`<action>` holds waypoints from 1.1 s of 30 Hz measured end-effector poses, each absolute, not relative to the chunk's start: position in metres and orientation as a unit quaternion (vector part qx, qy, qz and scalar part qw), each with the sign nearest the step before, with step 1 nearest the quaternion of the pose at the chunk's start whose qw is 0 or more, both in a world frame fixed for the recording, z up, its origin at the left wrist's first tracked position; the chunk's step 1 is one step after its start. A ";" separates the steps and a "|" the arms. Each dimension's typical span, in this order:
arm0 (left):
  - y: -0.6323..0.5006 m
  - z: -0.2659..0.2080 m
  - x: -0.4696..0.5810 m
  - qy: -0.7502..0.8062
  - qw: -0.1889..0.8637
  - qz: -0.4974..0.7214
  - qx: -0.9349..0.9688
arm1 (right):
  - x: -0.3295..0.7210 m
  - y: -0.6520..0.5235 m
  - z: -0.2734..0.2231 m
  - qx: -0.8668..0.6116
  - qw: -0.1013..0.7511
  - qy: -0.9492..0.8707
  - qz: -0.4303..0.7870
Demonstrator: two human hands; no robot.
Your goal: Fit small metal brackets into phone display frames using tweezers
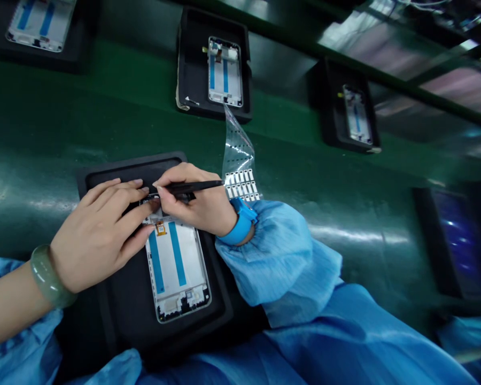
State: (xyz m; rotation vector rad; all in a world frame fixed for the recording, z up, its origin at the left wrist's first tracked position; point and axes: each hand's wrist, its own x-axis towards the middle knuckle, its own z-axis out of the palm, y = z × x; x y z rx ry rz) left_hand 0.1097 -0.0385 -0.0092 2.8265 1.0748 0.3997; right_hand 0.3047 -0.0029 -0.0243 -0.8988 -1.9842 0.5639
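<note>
A phone mid-frame assembly with two blue strips lies in a black foam tray before me. My left hand, with a green bangle at the wrist, rests its outstretched fingers over the phone's upper end. Its thumb is beside a small orange flex connector. My right hand grips slim black tweezers at the same end. Their tips are hidden by my fingers. Just beyond my right wrist is a clear sheet carrying rows of small white stickers.
Similar phone assemblies sit in black trays along the green work surface: top left, top middle and upper right. A dark tray with a bluish shiny panel is at the right. Another blue sleeve shows at the lower right edge.
</note>
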 end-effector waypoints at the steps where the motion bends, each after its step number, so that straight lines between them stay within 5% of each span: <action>1: -0.039 -0.009 0.110 0.352 0.045 0.131 0.926 | 0.305 -0.003 -0.024 -0.357 0.430 -0.798 0.225; 33: -0.036 -0.015 0.106 0.351 0.037 0.135 0.926 | 0.306 0.000 -0.026 -0.363 0.448 -0.751 0.323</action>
